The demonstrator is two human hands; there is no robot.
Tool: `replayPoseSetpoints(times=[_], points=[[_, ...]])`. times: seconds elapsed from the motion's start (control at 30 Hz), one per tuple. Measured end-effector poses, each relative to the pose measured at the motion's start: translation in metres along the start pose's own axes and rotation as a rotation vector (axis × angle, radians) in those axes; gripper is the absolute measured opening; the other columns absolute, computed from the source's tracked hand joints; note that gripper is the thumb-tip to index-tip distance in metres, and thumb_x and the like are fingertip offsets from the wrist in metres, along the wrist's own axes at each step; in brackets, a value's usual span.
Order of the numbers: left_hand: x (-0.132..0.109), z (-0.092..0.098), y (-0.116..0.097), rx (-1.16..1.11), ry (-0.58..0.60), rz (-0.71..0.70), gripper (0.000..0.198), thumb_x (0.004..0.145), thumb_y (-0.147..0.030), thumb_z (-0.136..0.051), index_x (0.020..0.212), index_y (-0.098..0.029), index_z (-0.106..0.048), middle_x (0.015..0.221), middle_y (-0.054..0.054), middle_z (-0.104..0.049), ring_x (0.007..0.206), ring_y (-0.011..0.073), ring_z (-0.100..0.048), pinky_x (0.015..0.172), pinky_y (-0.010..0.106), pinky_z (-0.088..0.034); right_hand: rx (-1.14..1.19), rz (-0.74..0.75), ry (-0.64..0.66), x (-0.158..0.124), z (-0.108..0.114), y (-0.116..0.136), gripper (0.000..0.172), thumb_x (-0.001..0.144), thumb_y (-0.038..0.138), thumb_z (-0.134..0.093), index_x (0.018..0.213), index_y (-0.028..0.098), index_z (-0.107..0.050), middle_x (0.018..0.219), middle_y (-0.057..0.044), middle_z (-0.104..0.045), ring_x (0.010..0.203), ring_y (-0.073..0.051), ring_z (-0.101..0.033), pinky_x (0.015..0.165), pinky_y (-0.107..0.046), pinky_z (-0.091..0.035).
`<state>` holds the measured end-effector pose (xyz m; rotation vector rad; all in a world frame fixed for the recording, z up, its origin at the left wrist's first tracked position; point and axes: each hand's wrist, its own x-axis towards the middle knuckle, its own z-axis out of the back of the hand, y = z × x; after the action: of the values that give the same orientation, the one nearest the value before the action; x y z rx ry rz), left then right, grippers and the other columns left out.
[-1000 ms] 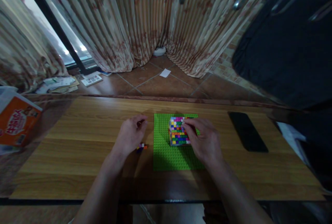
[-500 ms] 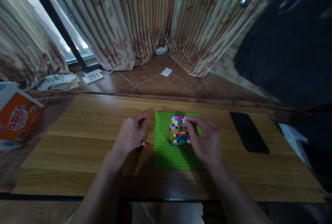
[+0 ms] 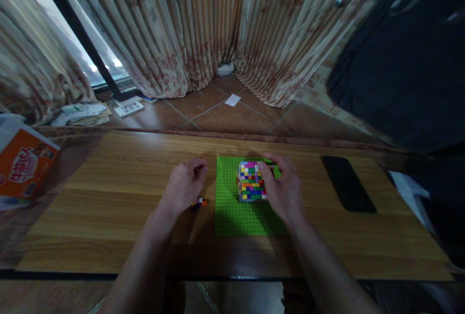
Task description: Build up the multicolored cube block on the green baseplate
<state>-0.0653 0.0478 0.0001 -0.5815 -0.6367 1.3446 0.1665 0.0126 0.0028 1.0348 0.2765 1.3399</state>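
Note:
A block of many-coloured toy bricks (image 3: 250, 182) stands on a green studded baseplate (image 3: 232, 222). My right hand (image 3: 284, 189) is at the block's right side, the thumb on its top and the index finger reaching round the back right corner. That hand covers part of the block and of the plate. To the left of the plate, my left hand (image 3: 186, 183) hovers with its fingers curled together; what they may hold is hidden. Just below it, a few small loose bricks (image 3: 199, 202) lie on the wooden table (image 3: 119, 197).
A black phone (image 3: 348, 183) lies on the table at the right. On the far left stands an orange and white package (image 3: 29, 163). Striped curtains (image 3: 174, 38) hang beyond the table, with papers (image 3: 85, 113) on the floor. Something large and dark (image 3: 407, 62) fills the upper right.
My right hand's index finger has moved from the block's top toward its back right corner, and the thumb rests on top. My left hand has stayed in place.

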Motion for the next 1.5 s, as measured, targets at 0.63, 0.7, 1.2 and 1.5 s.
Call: replayPoseSetpoints(times=[0.63, 0.7, 1.2, 1.5], points=[[-0.0012, -0.0034, -0.001, 0.055, 0.042, -0.016, 0.029, 0.088, -0.025, -0.047, 0.099, -0.015, -0.073, 0.092, 0.007, -0.076, 0.079, 0.0191, -0.069, 0.073, 0.028, -0.051, 0.162, -0.254, 0.124, 0.0055, -0.0045, -0.0036, 0.039, 0.078, 0.048, -0.068, 0.105, 0.019, -0.074, 0.099, -0.008, -0.075, 0.088, -0.023, -0.068, 0.085, -0.04, -0.052], [-0.0013, -0.0041, -0.0011, 0.057, 0.037, -0.026, 0.029, 0.088, -0.025, -0.047, 0.099, -0.016, -0.073, 0.091, 0.007, -0.076, 0.078, 0.0189, -0.069, 0.073, 0.029, -0.051, 0.158, -0.245, 0.122, 0.0056, -0.0046, -0.0037, 0.039, 0.079, 0.048, -0.068, 0.104, 0.019, -0.074, 0.099, -0.008, -0.075, 0.088, -0.023, -0.068, 0.085, -0.04, -0.052], [-0.001, -0.0065, -0.0011, 0.098, 0.051, -0.035, 0.028, 0.088, -0.021, -0.046, 0.098, -0.015, -0.072, 0.092, 0.008, -0.075, 0.08, 0.0198, -0.069, 0.075, 0.03, -0.052, 0.173, -0.226, 0.138, 0.0053, -0.0051, -0.0037, 0.037, 0.079, 0.05, -0.067, 0.099, 0.02, -0.075, 0.101, -0.008, -0.074, 0.092, -0.024, -0.067, 0.086, -0.041, -0.051], [-0.0026, -0.0045, -0.0021, 0.101, 0.045, -0.036, 0.027, 0.089, -0.021, -0.047, 0.096, -0.016, -0.072, 0.089, 0.006, -0.075, 0.077, 0.0177, -0.068, 0.073, 0.027, -0.05, 0.322, -0.333, 0.116, 0.0049, -0.0046, 0.0004, 0.038, 0.077, 0.052, -0.068, 0.094, 0.019, -0.075, 0.089, -0.005, -0.075, 0.077, -0.019, -0.067, 0.07, -0.031, -0.053]])
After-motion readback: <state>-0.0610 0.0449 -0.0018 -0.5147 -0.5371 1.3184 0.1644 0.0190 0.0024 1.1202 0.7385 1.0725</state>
